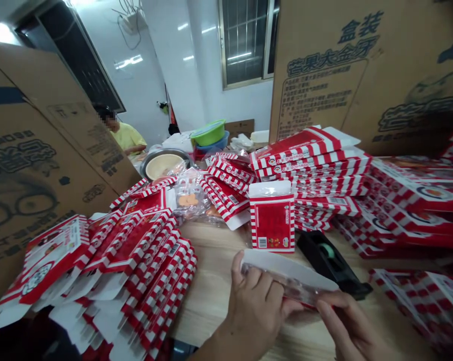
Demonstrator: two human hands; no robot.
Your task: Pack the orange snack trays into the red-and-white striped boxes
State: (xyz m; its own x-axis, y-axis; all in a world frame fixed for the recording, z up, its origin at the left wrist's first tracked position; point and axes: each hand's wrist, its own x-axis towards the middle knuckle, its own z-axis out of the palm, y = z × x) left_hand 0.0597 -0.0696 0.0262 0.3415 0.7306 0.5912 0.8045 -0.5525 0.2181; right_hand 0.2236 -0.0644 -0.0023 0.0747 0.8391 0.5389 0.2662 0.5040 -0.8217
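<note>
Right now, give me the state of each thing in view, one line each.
Left hand: gripping the white-flapped box
Right hand: fingers on that box's end
White-flapped box: held up, clear plastic along it
Tape dispenser: lying on the wooden table, tape roll loaded
Striped box: standing upright
Flattened striped boxes: stacked flat
Steel basin: holding a cream bowl

Big cardboard carton [320, 95] way past the right hand [349, 321] says 盒装 and, I think, 芒果大金牙, in dark blue. Small print's too blurry, same on the upright red-striped box [272, 225] nearer the grip.
</note>
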